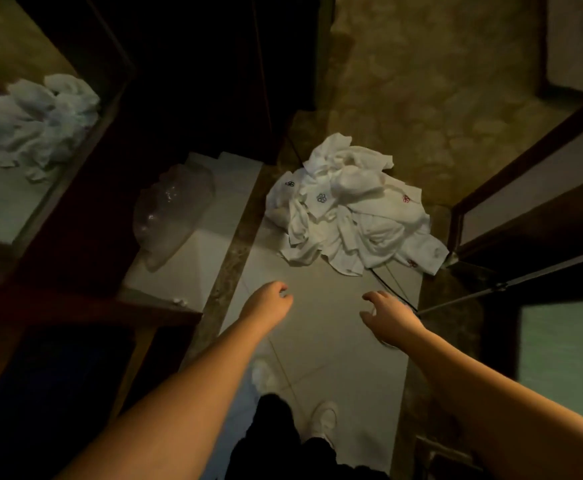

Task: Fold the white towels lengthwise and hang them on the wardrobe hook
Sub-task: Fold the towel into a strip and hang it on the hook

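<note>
Both bare hands reach down over a pale tile floor toward a crumpled heap of white cloth towels, holding nothing.

The heap of white towels (350, 207) with small embroidered emblems lies on the pale floor tiles (321, 323) ahead of the hands, bunched up, so no single long axis or pointing direction can be read; its spread runs roughly upper left to lower right. A second rumpled white pile (33, 119) sits upper left, dim, possibly a mirror reflection; cannot tell. A clear crinkled plastic bag (172, 213) lies left of the heap. Dark wooden wardrobe panels (85, 202) are mostly lost in shadow. Left hand (272, 299) fingers loosely curled, empty, short of the heap. Right hand (387, 311) fingers spread and bent, empty, over a thin black cord (392, 287).
</note>
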